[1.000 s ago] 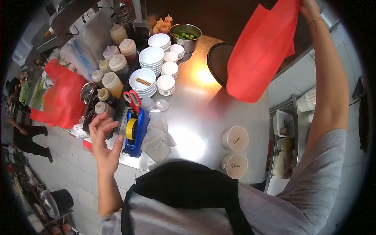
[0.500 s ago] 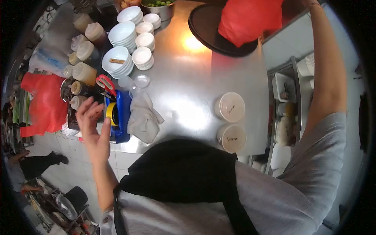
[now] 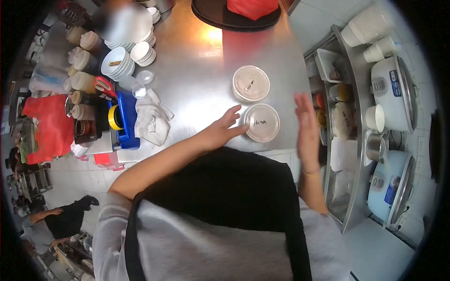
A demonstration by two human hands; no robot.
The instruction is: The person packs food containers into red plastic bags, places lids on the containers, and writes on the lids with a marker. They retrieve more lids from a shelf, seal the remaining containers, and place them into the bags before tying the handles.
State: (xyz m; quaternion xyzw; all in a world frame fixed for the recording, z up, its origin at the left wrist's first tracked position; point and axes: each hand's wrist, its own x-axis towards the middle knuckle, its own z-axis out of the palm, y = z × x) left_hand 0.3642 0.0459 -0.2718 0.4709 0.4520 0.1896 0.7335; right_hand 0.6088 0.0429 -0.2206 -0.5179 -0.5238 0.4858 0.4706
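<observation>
Two round lidded tubs with dark handwriting on their lids stand on the steel table (image 3: pixel 197 84). The farther tub (image 3: pixel 251 83) touches or nearly touches the nearer tub (image 3: pixel 261 123). My left hand (image 3: pixel 226 127) is at the left side of the nearer tub, fingers apart and holding nothing; its thumb is close to the lid's edge. To the right of that tub, over the table's right edge, my right hand (image 3: pixel 305 122) is raised with fingers stretched out, a little blurred, and empty.
A black tray (image 3: pixel 211 19) bears a red bag (image 3: pixel 253 7) at the far side. Stacked white bowls (image 3: pixel 117 63), sauce bottles (image 3: pixel 84 82), a blue holder (image 3: pixel 127 119) and a cloth (image 3: pixel 152 119) are left. Right are a shelf (image 3: pixel 347 136) and rice cookers (image 3: pixel 391 93). Another person (image 3: pixel 42 229) is lower left.
My left hand has come from the blue holder to the nearer tub. My right hand has come down from the far right, by the tray, to beside the tubs. The view has shifted.
</observation>
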